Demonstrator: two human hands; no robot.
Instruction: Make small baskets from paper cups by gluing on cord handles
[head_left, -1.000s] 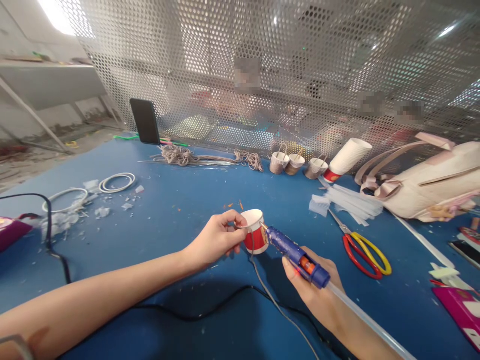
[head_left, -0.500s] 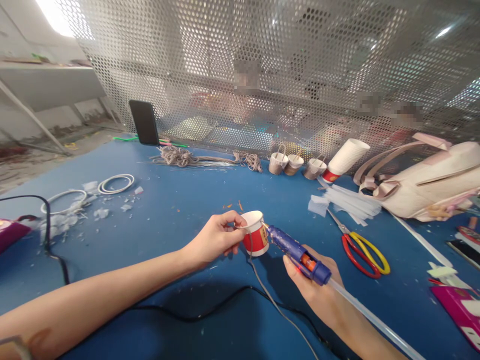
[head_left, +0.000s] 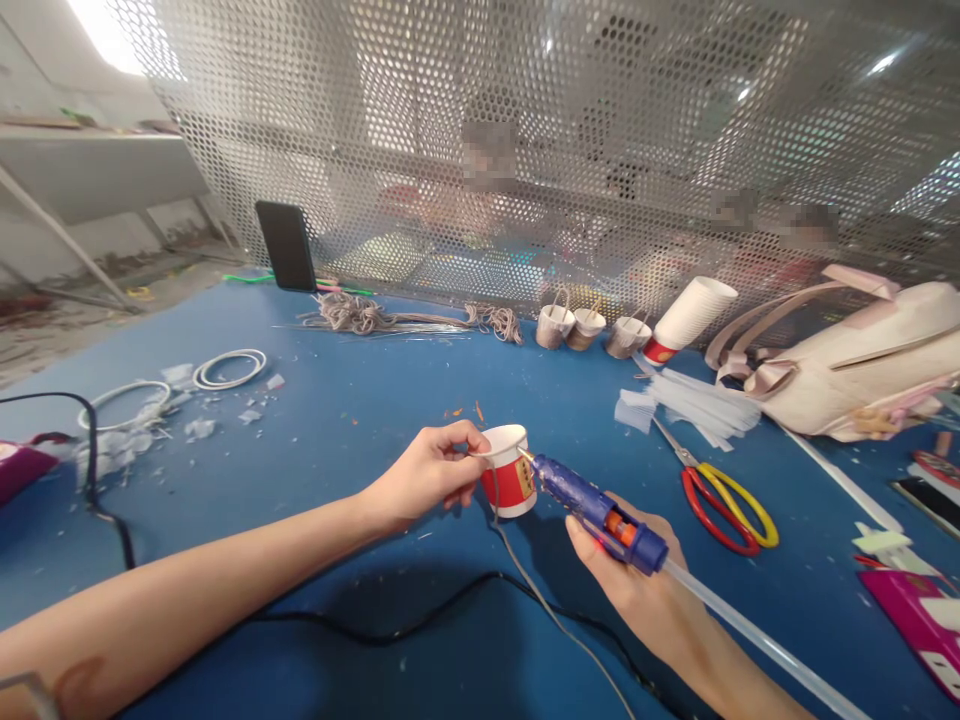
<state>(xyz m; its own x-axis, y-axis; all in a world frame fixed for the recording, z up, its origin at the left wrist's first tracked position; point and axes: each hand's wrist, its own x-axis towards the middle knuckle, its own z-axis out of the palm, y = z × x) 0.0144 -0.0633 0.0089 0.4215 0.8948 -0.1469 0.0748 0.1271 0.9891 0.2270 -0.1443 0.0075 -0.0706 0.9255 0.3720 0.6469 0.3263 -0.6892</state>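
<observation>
A small red-and-white paper cup point(head_left: 510, 485) is pinched at its left rim by my left hand point(head_left: 439, 468), which is closed on it. A thin grey cord point(head_left: 536, 585) runs from those fingers down the cup's side and across toward the front edge. Wrapped round a blue hot glue gun point(head_left: 592, 508) is my right hand point(head_left: 637, 565). The gun's nozzle points left and meets the cup's right side just below the rim. A clear glue stick point(head_left: 757, 635) sticks out of the gun's back end.
Red-and-yellow scissors point(head_left: 724, 505) and white strips point(head_left: 701, 400) lie to the right. Cord-wrapped cups point(head_left: 555, 328), a cup stack point(head_left: 691, 312) and cord bundles point(head_left: 352, 312) line the perforated screen point(head_left: 420, 130). A black cable point(head_left: 360, 635) crosses the front; a pale bag point(head_left: 877, 350) stands right.
The cup has turned or tilted slightly in my left hand. The glue gun's tip has shifted a little left and stays by the upper side of the cup.
</observation>
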